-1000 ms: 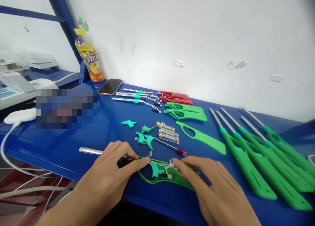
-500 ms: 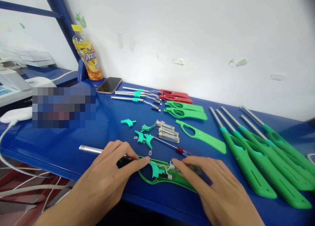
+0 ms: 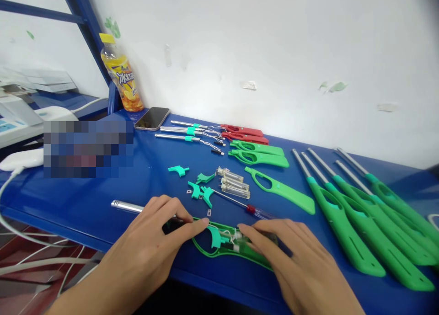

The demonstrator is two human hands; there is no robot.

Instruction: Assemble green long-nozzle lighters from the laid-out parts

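Observation:
An opened green lighter casing [image 3: 248, 257] lies near the front edge of the blue table. Its metal tube [image 3: 126, 206] sticks out to the left. My left hand [image 3: 147, 242] is closed on the casing's front end, thumb pressed along the upper rim. Inside sit a teal trigger [image 3: 215, 238], thin white wires and a small black part with a white end. On the right, my right hand [image 3: 291, 246] has its fingers around a clear fuel tank [image 3: 244, 237] lying in the handle; most of the tank is hidden beneath them.
Behind the hands are loose teal triggers [image 3: 195, 190], clear fuel tanks [image 3: 236, 188] and a screwdriver [image 3: 252, 209]. Green casing halves [image 3: 281, 190], red casings [image 3: 245, 131] and wired metal tubes [image 3: 176, 137] lie farther back. Assembled lighters [image 3: 346, 228] fill the right; a phone [image 3: 152, 118] and bottle [image 3: 121, 77] stand left.
The white-tipped end of the fuel tank has shifted slightly down into the casing under my right fingers. My left hand stays in place. The whole view has tilted a little.

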